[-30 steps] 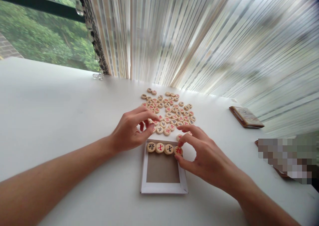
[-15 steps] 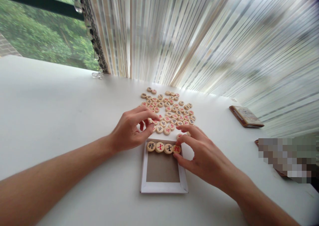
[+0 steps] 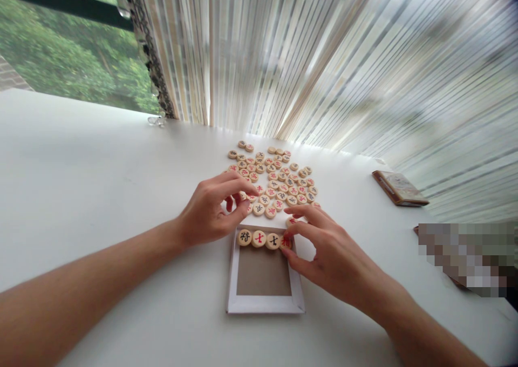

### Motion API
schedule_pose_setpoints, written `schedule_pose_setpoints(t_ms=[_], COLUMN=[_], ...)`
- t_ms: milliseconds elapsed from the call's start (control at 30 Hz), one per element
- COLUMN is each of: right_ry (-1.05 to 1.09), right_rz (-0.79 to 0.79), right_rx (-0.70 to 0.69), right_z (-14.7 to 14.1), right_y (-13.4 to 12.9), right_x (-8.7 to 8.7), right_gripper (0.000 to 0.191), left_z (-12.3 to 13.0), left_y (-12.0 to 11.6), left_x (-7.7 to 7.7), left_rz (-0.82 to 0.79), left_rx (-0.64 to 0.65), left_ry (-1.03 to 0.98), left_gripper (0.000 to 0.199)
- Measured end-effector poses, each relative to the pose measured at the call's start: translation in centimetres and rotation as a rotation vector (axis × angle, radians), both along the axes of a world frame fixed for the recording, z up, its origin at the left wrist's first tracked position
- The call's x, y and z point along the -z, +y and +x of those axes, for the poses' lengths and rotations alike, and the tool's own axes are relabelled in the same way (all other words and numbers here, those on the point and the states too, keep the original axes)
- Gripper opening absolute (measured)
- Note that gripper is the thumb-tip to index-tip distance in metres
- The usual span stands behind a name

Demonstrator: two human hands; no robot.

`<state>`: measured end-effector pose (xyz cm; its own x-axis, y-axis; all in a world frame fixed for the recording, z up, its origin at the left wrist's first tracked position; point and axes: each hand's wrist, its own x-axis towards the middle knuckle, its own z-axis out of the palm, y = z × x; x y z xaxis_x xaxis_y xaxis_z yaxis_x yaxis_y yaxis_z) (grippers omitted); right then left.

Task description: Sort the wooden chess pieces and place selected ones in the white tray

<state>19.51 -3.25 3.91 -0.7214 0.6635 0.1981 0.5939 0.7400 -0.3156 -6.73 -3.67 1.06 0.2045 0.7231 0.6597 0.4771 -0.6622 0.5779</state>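
Observation:
A shallow white open box with a grey-brown bottom lies in front of me. Along its far inner wall runs a row of round wooden Chinese chess pieces: a black-marked piece at the left corner, a red-marked piece, another black-marked piece, and a red-marked piece at the right corner. My right hand has its thumb and fingertips round that last piece, partly covering it. Above the box's far left corner, my left hand hovers with fingers curved and thumb apart from the index finger, holding nothing visible.
Many loose chess pieces with red or black characters spread over the white table beyond the box. A brown-edged flat box lies at the right. String curtains hang behind, and a small clear ornament sits near the window.
Both hands stay almost where they were. The red-marked piece at my right fingertips shows its character less clearly now. The view has shifted very slightly.

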Motion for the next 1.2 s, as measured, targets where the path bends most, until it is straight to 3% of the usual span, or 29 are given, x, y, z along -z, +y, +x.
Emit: schedule_pose_setpoints(t_ms=[267, 500, 833, 1033, 1200], right_ry=[0.051, 0.228, 0.384, 0.458, 0.375], right_rz=[-0.002, 0.072, 0.126, -0.072, -0.172], right_rx=[0.006, 0.059, 0.198, 0.390, 0.449], right_z=[0.3, 0.8, 2.1, 2.7, 2.1], right_y=[-0.1, 1.0, 4.3, 6.8, 11.9], right_x=[-0.1, 0.1, 1.5, 2.0, 1.2], right_gripper=[0.006, 0.003, 0.011, 0.030, 0.030], left_z=[-0.1, -0.1, -0.6, -2.5, -3.8], left_y=[0.0, 0.1, 0.8, 2.9, 4.8], left_x=[0.0, 0.0, 0.0, -0.9, -1.1], left_rz=[0.005, -0.019, -0.173, -0.188, -0.220], left_rx=[0.006, -0.012, -0.212, -0.394, -0.483], left_ry=[-0.009, -0.057, -0.168, -0.339, -0.451], left_gripper=[0.019, 0.018, 0.017, 0.019, 0.020])
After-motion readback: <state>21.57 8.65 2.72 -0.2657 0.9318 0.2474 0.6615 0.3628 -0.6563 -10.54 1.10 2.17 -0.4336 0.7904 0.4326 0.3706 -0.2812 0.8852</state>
